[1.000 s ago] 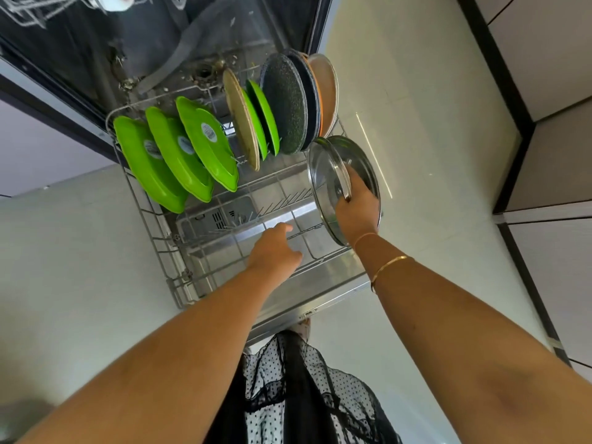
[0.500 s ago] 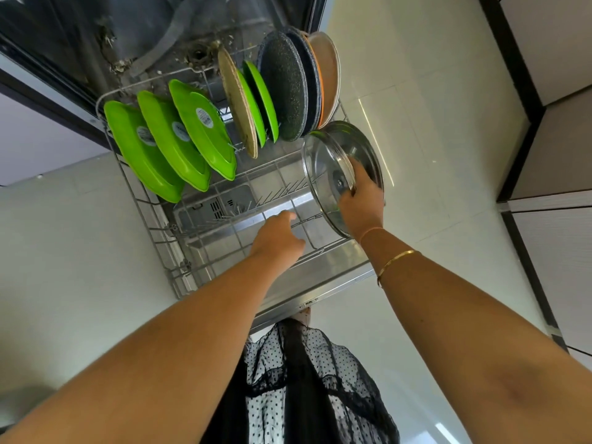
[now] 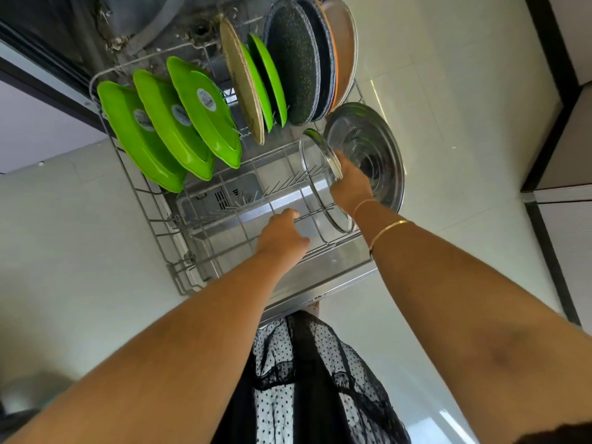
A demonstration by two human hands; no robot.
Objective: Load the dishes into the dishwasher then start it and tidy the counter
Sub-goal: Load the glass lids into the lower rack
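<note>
Glass lid (image 3: 317, 187) now stands apart from steel lid (image 3: 376, 142), nearly slotted in rack (image 3: 144, 200); your right hand (image 3: 350, 184) grips it, left hand (image 3: 282, 237) grip unclear.

Three green platters (image 3: 166, 123), each marked with a round white label (image 3: 206, 99), are seen at the left of the grey wire rack (image 3: 150, 206). Lined up at its back are a tan plate (image 3: 243, 81), two green plates (image 3: 272, 75), a black plate (image 3: 293, 59) flecked with pale specks and a pinkish plate (image 3: 344, 43). A silvery lid (image 3: 384, 149) is shown at its right, and a black, white-dotted garment (image 3: 320, 379) below it.
</note>
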